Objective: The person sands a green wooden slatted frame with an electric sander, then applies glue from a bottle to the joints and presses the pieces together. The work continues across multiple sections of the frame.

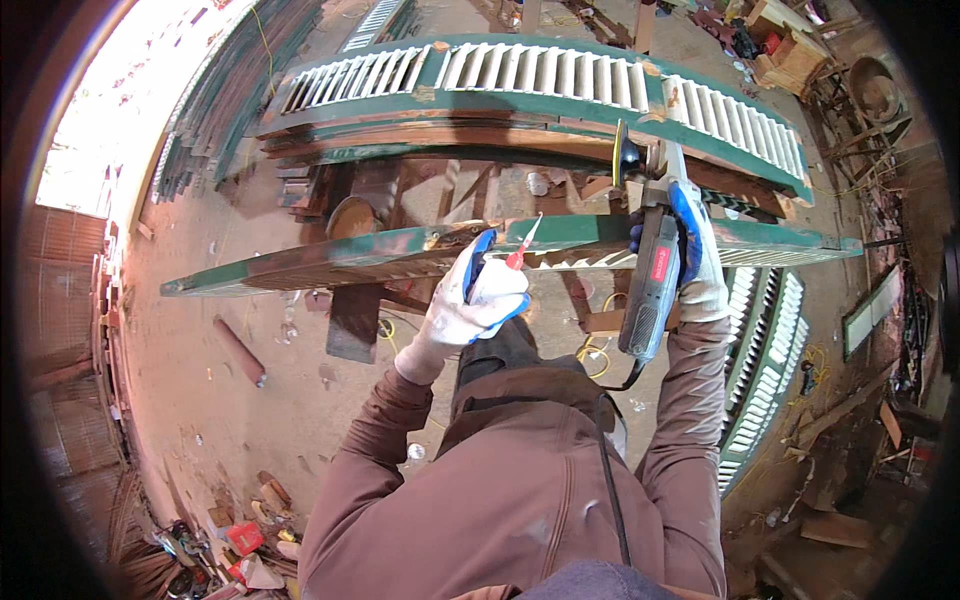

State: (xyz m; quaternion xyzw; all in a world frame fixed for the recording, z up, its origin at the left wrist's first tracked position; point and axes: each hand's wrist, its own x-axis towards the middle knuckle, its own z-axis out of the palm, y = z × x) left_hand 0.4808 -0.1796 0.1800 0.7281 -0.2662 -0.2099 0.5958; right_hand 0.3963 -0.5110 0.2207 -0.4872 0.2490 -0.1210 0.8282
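My left hand [482, 300], in a white and blue work glove, is closed around a small red-handled tool [518, 255] whose thin, pale tip points up and away. Just beyond it, a green louvered shutter [370, 246] stands on its long edge, with worn brown patches along the top. In a matching glove, my right hand [696, 240] grips a grey angle grinder [655, 275]. The grinder's disc [622, 155] has a yellow rim and sits above and beyond the shutter's edge. Whether the disc is spinning cannot be made out.
Another green shutter with white slats [545, 75] lies flat beyond, on stacked boards. More shutters [765, 370] lean at right and a stack [235, 100] lies far left. The grinder's black cord [608, 450] runs over my jacket. A brown tube [240, 352] and debris lie on the floor.
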